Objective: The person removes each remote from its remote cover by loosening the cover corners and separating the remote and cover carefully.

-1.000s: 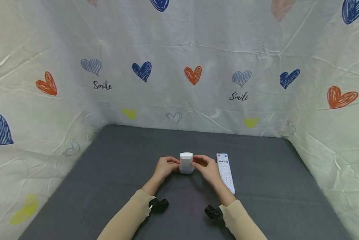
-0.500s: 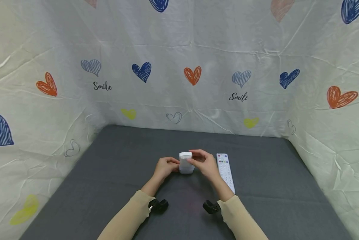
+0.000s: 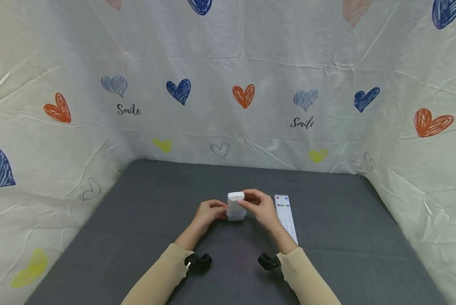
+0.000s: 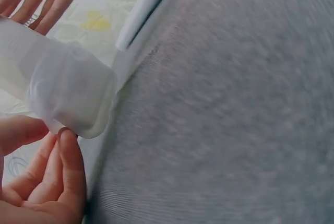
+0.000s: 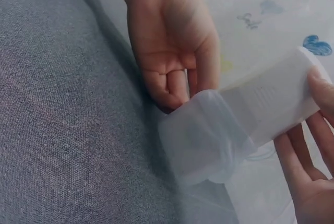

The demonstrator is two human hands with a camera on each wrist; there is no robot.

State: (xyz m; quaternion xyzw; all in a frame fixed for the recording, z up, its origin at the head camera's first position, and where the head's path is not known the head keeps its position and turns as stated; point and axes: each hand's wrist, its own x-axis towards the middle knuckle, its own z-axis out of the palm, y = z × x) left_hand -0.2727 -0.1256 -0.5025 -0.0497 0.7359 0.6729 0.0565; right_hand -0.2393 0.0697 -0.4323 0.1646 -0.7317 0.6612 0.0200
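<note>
A white remote control [image 3: 234, 204], its ridged cover showing in the right wrist view, stands upright above the table's middle. Its lower end sits inside a translucent plastic holder [image 5: 195, 143]. My left hand [image 3: 209, 214] pinches a lower corner of the holder between thumb and fingertips, seen close up in the left wrist view. With thumb and fingers, my right hand [image 3: 261, 208] grips the remote's upper end. The remote's far face is hidden in the head view.
A long white button remote [image 3: 286, 216] lies on the grey cloth-covered table [image 3: 167, 186], just right of my right hand and partly behind its wrist. White curtains [image 3: 212, 118] with printed hearts enclose the back and sides.
My right hand has moved up to the remote's upper end, which now stands slightly higher. My left hand has kept its hold on the holder, almost still.
</note>
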